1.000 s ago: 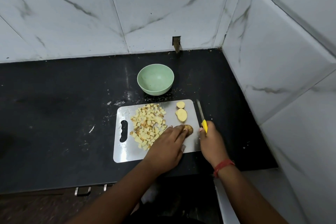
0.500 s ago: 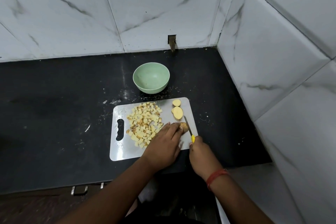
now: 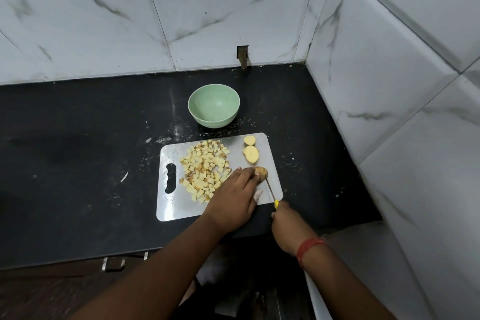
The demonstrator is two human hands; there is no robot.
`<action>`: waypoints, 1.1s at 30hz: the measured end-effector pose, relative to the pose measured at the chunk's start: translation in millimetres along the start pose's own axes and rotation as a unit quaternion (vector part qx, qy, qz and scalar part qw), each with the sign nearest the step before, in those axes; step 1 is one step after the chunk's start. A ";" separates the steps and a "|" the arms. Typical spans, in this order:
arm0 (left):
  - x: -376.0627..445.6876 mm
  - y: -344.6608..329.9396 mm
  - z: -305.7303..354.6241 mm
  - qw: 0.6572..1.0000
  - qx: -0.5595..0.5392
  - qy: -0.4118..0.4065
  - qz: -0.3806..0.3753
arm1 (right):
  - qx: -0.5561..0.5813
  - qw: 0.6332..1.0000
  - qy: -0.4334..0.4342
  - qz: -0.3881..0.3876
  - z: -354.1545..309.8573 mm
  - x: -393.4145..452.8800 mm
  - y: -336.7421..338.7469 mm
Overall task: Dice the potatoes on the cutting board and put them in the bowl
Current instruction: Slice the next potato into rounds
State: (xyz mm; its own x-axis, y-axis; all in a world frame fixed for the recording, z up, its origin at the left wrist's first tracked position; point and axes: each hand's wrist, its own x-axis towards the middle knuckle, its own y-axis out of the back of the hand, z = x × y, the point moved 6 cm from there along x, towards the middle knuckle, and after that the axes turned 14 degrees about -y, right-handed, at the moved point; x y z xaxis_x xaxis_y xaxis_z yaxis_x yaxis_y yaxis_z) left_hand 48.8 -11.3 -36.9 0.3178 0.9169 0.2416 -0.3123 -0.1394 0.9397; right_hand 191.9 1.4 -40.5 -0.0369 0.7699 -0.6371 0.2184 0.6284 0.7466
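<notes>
the potato (image 3: 260,172) lies on the board (image 3: 171,205), near its right edge, in front of the two slices (image 3: 251,153) and well in front of the bowl (image 3: 213,105). it looks firm and stiff, rather light, and its rounded skin side can roll; the cut faces are probably wet and slippery. a good hold seems to be from above on the end away from the blade, with the fingertips kept back from the cutting line.

the left hand (image 3: 235,196) comes from the front of the board and presses down on the potato, fingers bent over its left part, covering most of it. the right hand (image 3: 288,226) is at the front right corner of the board, fingers closed around the yellow handle of the knife (image 3: 270,189). the thin blade points away from the person and meets the potato at its right side. left of the potato is the pile of cubes (image 3: 205,170), still on the board; the bowl appears empty. all this stands on the dark desk (image 3: 78,138).
</notes>
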 end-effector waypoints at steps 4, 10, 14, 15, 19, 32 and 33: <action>-1.0 4.4 1.5 1.000 -0.011 -0.005 -0.005 | 0.042 0.998 0.027 0.042 1.9 -16.7 14.4; -0.8 8.2 0.9 1.000 -0.022 -0.015 -0.009 | 0.028 0.997 0.034 0.059 -19.8 -12.1 20.7; -1.1 7.1 0.3 0.999 -0.034 -0.014 -0.014 | -0.019 0.999 0.015 0.044 -28.1 -2.3 16.6; -1.3 6.1 -0.5 0.999 -0.034 -0.013 -0.015 | -0.028 0.999 0.002 0.033 -29.4 -0.3 16.3; -2.0 3.7 -1.1 0.999 -0.041 0.005 -0.026 | -0.026 0.999 -0.015 0.010 -30.3 1.1 14.4; -5.6 9.6 -6.3 0.995 -0.102 0.010 -0.019 | 0.061 0.998 0.005 0.029 12.4 -41.3 14.4; -5.9 10.4 -7.8 0.994 -0.109 0.007 -0.016 | 0.066 0.997 0.014 0.040 8.4 -41.7 18.2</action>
State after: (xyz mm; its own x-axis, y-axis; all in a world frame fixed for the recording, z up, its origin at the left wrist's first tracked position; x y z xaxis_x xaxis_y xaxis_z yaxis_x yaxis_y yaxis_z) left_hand 36.7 -15.2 -30.5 0.3187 0.9251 0.2066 -0.4886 -0.0265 0.8721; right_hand 205.6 -20.2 -2.0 -0.0414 0.8213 -0.5690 0.3490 0.5456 0.7620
